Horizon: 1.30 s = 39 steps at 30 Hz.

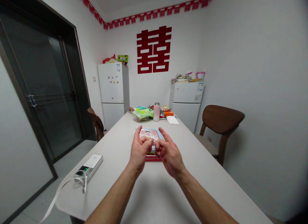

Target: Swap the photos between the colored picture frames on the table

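My left hand (141, 149) and my right hand (169, 151) are raised over the table, close together near the middle of the view. On each, the index finger points up and away and the thumb reaches inward, while the other fingers curl. Neither hand shows anything in its grasp. Just beyond them lies a flat, light blue-edged item with a pink picture (148, 133), partly covered by my fingers. Beneath its near side a red edge (153, 158) shows. Whether my hands touch the item I cannot tell.
On the white table (115, 185) a silver-white device (92, 163) with a strap lies left. At the far end stand a pink bottle (156, 112), a green packet (143, 113) and a white paper (172, 120). Wooden chairs (222, 119) flank the table; two fridges (112, 86) stand behind.
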{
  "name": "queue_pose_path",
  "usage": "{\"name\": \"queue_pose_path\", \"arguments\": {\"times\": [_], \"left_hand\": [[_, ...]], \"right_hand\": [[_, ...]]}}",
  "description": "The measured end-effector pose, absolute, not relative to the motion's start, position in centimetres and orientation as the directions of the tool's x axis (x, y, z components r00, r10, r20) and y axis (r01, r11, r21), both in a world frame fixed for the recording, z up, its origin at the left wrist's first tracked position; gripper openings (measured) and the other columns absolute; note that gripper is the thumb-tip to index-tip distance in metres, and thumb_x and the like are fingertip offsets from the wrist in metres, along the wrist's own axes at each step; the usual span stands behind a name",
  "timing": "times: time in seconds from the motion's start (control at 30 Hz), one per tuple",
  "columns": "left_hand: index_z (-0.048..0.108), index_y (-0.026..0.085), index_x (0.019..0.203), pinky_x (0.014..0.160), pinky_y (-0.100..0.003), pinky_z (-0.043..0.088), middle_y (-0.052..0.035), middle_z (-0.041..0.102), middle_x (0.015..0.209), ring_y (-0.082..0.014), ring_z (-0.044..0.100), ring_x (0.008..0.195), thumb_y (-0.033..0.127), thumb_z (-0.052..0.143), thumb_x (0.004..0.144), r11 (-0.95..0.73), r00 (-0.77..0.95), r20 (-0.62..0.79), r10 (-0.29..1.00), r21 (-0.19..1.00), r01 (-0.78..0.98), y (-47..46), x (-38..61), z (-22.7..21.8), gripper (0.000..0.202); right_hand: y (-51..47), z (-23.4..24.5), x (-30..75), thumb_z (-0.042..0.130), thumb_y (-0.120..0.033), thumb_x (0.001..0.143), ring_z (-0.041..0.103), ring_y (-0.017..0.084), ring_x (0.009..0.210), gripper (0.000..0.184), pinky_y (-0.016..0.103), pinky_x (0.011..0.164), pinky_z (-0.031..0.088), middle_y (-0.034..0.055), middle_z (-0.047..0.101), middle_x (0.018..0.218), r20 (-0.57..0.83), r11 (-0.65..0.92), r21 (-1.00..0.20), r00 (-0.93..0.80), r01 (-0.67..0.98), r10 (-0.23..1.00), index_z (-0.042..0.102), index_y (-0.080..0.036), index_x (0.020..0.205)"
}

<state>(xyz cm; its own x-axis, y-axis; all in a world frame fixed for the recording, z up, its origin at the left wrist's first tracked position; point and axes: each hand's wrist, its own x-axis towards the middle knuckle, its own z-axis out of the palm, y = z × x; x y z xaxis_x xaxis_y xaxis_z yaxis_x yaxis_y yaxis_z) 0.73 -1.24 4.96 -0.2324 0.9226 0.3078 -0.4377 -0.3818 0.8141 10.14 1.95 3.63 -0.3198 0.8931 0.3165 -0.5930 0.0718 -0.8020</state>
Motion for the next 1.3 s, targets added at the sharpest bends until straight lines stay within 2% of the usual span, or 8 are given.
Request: {"name": "queue_pose_path", "arguments": {"times": [0.1, 0.27, 0.43, 0.53, 0.7, 1.03, 1.17, 1.3], "left_hand": [[0.05, 0.015, 0.066, 0.034, -0.013, 0.018, 0.0091, 0.041, 0.037, -0.0018, 0.031, 0.031, 0.056, 0.049, 0.068, -0.264, -0.195, 0.193, 0.962, 0.849, -0.457, -0.9, 0.2, 5.0, 0.041], [0.038, 0.017, 0.04, 0.03, -0.016, 0.01, 0.0047, 0.036, 0.026, -0.0022, 0.023, 0.021, 0.073, 0.02, 0.066, -0.006, 0.024, 0.019, 1.0, 0.894, -0.448, -0.8, 0.2, 5.2, 0.064], [0.037, 0.017, 0.039, 0.029, -0.015, 0.009, 0.0034, 0.037, 0.025, -0.0025, 0.023, 0.02, 0.073, 0.014, 0.067, 0.065, 0.045, -0.05, 0.998, 0.896, -0.439, -0.7, 0.5, 5.0, 0.067], [0.039, 0.016, 0.041, 0.029, -0.015, 0.01, 0.0036, 0.038, 0.025, -0.0025, 0.024, 0.021, 0.072, 0.018, 0.068, 0.082, -0.007, -0.095, 0.995, 0.895, -0.438, -0.4, 0.4, 3.8, 0.066], [0.049, 0.013, 0.055, 0.031, -0.012, 0.022, 0.002, 0.049, 0.036, -0.0033, 0.038, 0.027, 0.059, 0.037, 0.073, 0.153, -0.132, -0.241, 0.962, 0.869, -0.47, -0.2, -0.1, -1.2, 0.051], [0.053, 0.014, 0.087, 0.059, -0.022, 0.046, -0.0049, 0.064, 0.077, -0.0132, 0.061, 0.066, 0.032, 0.053, 0.073, -0.068, -0.326, -0.13, 0.936, 0.845, -0.531, 0.8, 0.8, -5.5, 0.023], [0.052, 0.015, 0.097, 0.073, -0.024, 0.045, -0.0044, 0.063, 0.094, -0.0175, 0.058, 0.086, 0.029, 0.056, 0.07, -0.228, -0.399, 0.032, 0.916, 0.861, -0.455, -1.0, 2.3, -4.3, 0.031], [0.056, 0.015, 0.097, 0.08, -0.027, 0.044, -0.0061, 0.063, 0.097, -0.0197, 0.057, 0.091, 0.024, 0.053, 0.073, -0.345, -0.327, 0.309, 0.893, 0.937, -0.054, -4.6, 3.2, -2.5, 0.026]], "right_hand": [[2.9, 3.5, 10.1, 0.05, -0.04, 0.07, 0.036, 0.004, 0.037, 0.026, 0.017, 0.037, 0.026, -0.0062, 0.046, 0.047, 0.141, -0.092, -0.78, -0.318, -0.619, 0.938, 0.055, -0.015, 0.076], [2.9, 4.1, 10.0, 0.036, -0.062, 0.07, 0.022, 0.002, 0.025, 0.056, 0.015, 0.03, 0.014, -0.0075, 0.029, 0.029, 0.077, -0.195, -0.831, -0.454, -0.522, 0.888, 0.035, -0.015, 0.038], [2.4, 3.9, 9.6, 0.027, -0.07, 0.067, 0.019, 0.003, 0.024, 0.059, 0.016, 0.03, 0.013, -0.009, 0.023, 0.029, 0.052, -0.173, -0.902, -0.498, -0.395, 0.865, 0.029, -0.017, 0.039], [3.5, 2.7, 9.4, 0.015, -0.066, 0.072, 0.023, 0.005, 0.027, 0.056, 0.019, 0.031, 0.02, -0.0089, 0.023, 0.032, 0.17, 0.133, -0.984, -0.414, -0.116, 0.894, 0.03, -0.02, 0.045], [7.3, -0.4, 10.1, 0.046, -0.04, 0.071, 0.051, 0.015, 0.066, 0.025, 0.027, 0.063, 0.038, 0.003, 0.056, 0.069, 0.452, 0.554, -0.698, -0.321, 0.453, 0.832, 0.053, -0.016, 0.068], [5.4, -2.5, 11.3, 0.058, -0.017, 0.06, 0.046, 0.018, 0.084, 0.019, 0.03, 0.074, 0.033, 0.004, 0.054, 0.085, 0.419, 0.73, -0.382, -0.598, 0.566, 0.683, 0.057, -0.019, 0.079], [3.3, -1.8, 13.1, 0.054, -0.028, 0.066, 0.046, 0.02, 0.092, 0.024, 0.033, 0.08, 0.036, 0.0069, 0.053, 0.096, 0.45, 0.686, -0.589, -0.532, 0.427, 0.718, 0.056, -0.019, 0.088], [2.5, -0.4, 15.8, 0.045, -0.046, 0.072, 0.042, 0.022, 0.106, 0.052, 0.039, 0.084, 0.037, 0.0085, 0.042, 0.121, 0.262, 0.297, -0.949, -0.26, 0.105, 0.929, 0.038, -0.023, 0.118]]}}
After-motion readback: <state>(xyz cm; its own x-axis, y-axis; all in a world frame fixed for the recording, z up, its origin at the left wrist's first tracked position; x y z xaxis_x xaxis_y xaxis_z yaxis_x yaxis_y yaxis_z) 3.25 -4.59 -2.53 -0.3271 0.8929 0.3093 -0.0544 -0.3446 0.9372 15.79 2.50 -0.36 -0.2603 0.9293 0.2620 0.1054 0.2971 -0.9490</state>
